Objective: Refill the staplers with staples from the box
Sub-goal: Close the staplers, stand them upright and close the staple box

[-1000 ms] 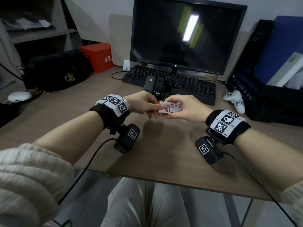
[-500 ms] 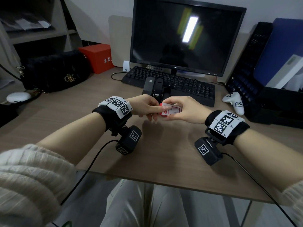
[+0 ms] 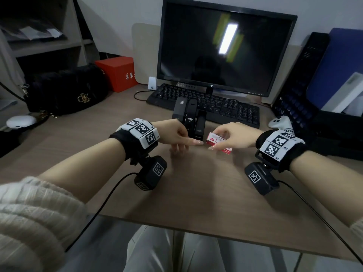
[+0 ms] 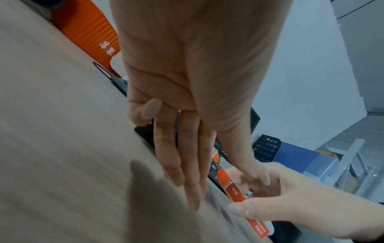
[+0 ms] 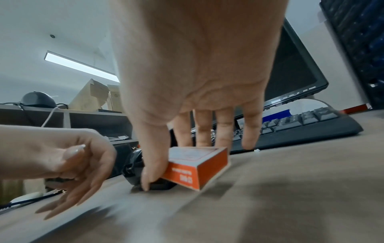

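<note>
Early stage: right hand [image 3: 233, 136] pinches staple box [image 3: 216, 141] mid-desk [image 3: 196, 189], left hand [image 3: 174, 134] loose and empty beside it; three staplers [image 3: 189, 118] behind, unopened, none refilled.

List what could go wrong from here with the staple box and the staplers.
1. The right hand pinches the staple box tilted, one edge on the desk; it could slip or spill staples if opened like this.
2. The left hand holds nothing, so the box has one-hand support.
3. The staplers stand just behind the box; a nudge could topple them.
</note>
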Demonstrator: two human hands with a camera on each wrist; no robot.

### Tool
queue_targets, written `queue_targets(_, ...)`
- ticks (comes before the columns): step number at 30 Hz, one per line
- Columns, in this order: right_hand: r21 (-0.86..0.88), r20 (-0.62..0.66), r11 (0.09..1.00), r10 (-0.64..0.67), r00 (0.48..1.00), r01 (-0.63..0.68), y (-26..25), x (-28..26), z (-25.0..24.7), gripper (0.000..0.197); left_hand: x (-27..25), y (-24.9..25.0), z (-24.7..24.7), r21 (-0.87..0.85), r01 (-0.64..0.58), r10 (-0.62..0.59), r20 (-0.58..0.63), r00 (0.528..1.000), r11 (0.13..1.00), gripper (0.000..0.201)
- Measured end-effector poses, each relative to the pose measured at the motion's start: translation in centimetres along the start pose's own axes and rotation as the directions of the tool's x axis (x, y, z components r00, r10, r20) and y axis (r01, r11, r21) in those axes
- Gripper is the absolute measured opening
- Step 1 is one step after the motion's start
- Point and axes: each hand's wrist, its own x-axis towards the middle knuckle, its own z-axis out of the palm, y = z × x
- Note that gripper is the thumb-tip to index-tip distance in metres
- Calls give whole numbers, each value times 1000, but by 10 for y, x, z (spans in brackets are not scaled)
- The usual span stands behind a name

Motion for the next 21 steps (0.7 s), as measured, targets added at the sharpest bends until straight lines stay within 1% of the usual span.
queue_targets(2, -56, -2, 993, 102, 995, -101, 3, 6, 2, 64, -2, -5, -4, 9, 25, -25, 5, 1000, 1000, 57)
queue_targets(4, -66, 13, 986, 153, 988, -152, 4, 14, 5, 71, -4, -10, -7, 31, 39, -40, 16, 999, 999, 59)
queue_targets(6, -94, 23, 979, 185, 983, -182, 4, 23, 8, 65, -5, -14, -11, 44, 49, -51, 25, 998, 998, 59)
queue_targets(8, -139, 13, 967, 216, 976, -212, 1, 31, 8, 51, -7, -19, -14, 41, 62, -64, 33, 997, 997, 58)
queue_targets(9, -150, 3, 962, 232, 973, -229, 0, 33, 8, 47, -7, -21, -15, 34, 71, -72, 35, 997, 997, 58)
queue_targets(11, -148, -11, 953, 266, 964, -265, -4, 36, 6, 47, -9, -24, -18, 18, 91, -92, 27, 995, 996, 58)
queue_targets(14, -110, -12, 946, 306, 952, -306, -6, 37, 7, 46, -11, -28, -22, 14, 122, -122, 1, 993, 992, 57)
queue_targets(16, -54, 14, 949, 313, 950, -312, -7, 36, 8, 48, -11, -30, -23, 24, 149, -149, -22, 989, 988, 57)
queue_targets(19, 38, 62, 952, 301, 952, -303, -7, 32, 4, 55, -10, -34, -26, 65, 204, -200, -65, 978, 977, 60)
queue_targets(21, 75, 122, 952, 287, 950, -298, -4, 27, 0, 65, -10, -33, -27, 79, 242, -236, -79, 969, 967, 59)
